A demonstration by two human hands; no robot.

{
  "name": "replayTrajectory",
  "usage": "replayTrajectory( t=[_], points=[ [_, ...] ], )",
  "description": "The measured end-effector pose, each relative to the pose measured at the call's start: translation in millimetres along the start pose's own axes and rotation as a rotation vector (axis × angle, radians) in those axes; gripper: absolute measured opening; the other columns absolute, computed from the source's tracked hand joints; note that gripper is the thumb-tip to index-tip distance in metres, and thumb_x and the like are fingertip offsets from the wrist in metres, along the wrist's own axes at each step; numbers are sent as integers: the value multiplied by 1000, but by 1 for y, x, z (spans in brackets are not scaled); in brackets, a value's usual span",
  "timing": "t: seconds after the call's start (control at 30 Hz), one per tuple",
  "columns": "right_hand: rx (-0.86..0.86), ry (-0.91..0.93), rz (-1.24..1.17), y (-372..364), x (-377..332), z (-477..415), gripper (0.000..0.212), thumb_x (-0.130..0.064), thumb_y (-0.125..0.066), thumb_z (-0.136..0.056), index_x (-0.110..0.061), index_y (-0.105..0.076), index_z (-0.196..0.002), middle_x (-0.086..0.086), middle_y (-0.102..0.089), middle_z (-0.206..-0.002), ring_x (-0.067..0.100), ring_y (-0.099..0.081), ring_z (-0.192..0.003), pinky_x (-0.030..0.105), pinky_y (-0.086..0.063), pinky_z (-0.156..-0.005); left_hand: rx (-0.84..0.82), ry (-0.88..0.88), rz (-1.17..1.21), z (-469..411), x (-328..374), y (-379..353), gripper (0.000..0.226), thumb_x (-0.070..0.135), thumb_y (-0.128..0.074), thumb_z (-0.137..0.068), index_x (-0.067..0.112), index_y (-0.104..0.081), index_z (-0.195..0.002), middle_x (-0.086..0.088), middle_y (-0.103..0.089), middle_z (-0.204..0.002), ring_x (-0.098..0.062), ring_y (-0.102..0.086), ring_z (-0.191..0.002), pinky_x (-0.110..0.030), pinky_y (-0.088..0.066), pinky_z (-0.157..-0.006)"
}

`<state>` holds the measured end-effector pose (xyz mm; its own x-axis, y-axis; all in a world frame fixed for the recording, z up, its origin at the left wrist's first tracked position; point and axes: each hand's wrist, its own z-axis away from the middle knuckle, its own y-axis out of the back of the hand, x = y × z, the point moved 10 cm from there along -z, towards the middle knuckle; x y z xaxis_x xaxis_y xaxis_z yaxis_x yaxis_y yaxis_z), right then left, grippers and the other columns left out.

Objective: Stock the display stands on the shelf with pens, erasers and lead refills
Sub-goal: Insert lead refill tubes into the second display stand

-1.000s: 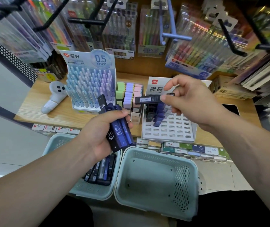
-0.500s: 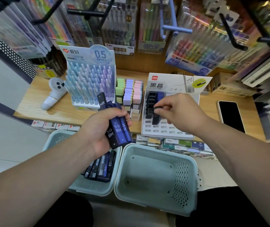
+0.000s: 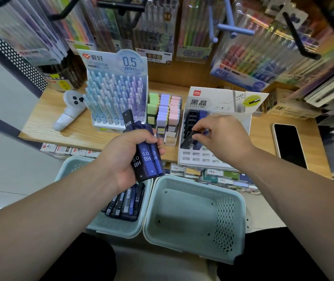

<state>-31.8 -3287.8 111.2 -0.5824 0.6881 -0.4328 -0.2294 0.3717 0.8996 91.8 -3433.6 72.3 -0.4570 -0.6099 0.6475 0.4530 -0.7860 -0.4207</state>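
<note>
head cam: left hand (image 3: 127, 157) is wrapped tight round a bundle of hb 0.5 refills (image 3: 145, 159), held above the shelf (image 3: 77, 130) edge. right hand (image 3: 220, 136) has its fingertips pinched on one dark case (image 3: 197, 133), right at the filled rows of the lead stand (image 3: 194, 157). pen stand (image 3: 117, 98) and eraser stand (image 3: 164, 114) sit to its left. more spares (image 3: 125, 203) lie in the left basket (image 3: 75, 165).

A phone (image 3: 289, 145) lies screen-up at far right. A white controller (image 3: 68, 110) lies at far left. Clear packs (image 3: 243, 63) hang on hooks (image 3: 300, 37) above
</note>
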Motion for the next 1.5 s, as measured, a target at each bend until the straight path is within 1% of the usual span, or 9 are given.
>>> replayTrajectory(
  t=[0.3,0.7,0.83,0.93,1.0,1.07,1.17,1.4,1.5],
  points=[
    [-8,59,131,-2,-12,-5,11,-19,-77,-86,-14,-79,-96,9,-72,-92,30,-67,-82,45,-56,-74,-16,6,20,1,0,1,13,3,-55,-86,13,-63,-89,-4,-66,-77,-20,-64,-68,-34,-51,-68],
    [-25,49,174,-6,-15,-2,11,-21,-77,-86,-18,-81,-96,5,-69,-92,29,-65,-79,40,-55,-69,-24,43,26,2,-3,-1,14,3,-57,-83,12,-64,-92,-4,-67,-79,-21,-65,-69,-31,-52,-60],
    [-74,69,236,-14,-18,0,15,-24,-69,-92,-21,-81,-101,4,-67,-98,28,-65,-84,39,-55,-70,-70,69,13,6,-7,-7,35,5,-63,-67,11,-63,-101,-5,-67,-80,-21,-66,-68,-30,-54,-55],
    [-121,53,290,-22,-17,1,19,-32,-66,-94,-23,-78,-106,2,-65,-100,26,-64,-87,36,-54,-71,-129,81,-5,11,-9,-16,28,0,-57,-78,12,-64,-102,-6,-66,-75,-21,-65,-63,-29,-55,-54],
    [-28,34,181,-10,-23,-2,22,-40,-71,-90,-23,-78,-102,-1,-66,-91,21,-64,-81,33,-51,-67,-164,83,-72,14,-10,-21,34,-1,-59,-73,9,-65,-105,-7,-66,-73,-21,-65,-61,-28,-55,-54],
    [36,-80,-147,4,-25,-6,21,-46,-71,-89,-26,-77,-89,-10,-66,-75,7,-59,-69,28,-47,-63,-181,82,-179,16,-12,-23,42,-4,-64,-70,3,-66,-111,-10,-68,-75,-23,-66,-62,-30,-55,-57],
    [-123,-248,-655,-8,-38,-5,32,-47,-70,-89,-18,-75,-75,-9,-59,-62,3,-49,-55,24,-41,-59,-214,99,-307,19,-18,-28,43,-1,-69,-61,2,-67,-104,-14,-67,-76,-26,-66,-63,-31,-56,-60],
    [-220,-303,-771,-14,-51,2,42,-24,-81,-83,10,-61,-70,9,-42,-60,11,-37,-54,21,-33,-53,-273,147,-449,22,-27,-33,41,1,-69,-59,4,-65,-100,-15,-63,-77,-26,-64,-65,-33,-52,-69],
    [-213,-476,-923,-17,-35,6,23,-19,-81,-82,-6,-69,-67,2,-57,-56,8,-48,-49,16,-37,-45,-284,157,-487,23,-29,-34,38,0,-69,-60,5,-66,-97,-15,-64,-77,-27,-64,-66,-36,-52,-73]
  ],
)
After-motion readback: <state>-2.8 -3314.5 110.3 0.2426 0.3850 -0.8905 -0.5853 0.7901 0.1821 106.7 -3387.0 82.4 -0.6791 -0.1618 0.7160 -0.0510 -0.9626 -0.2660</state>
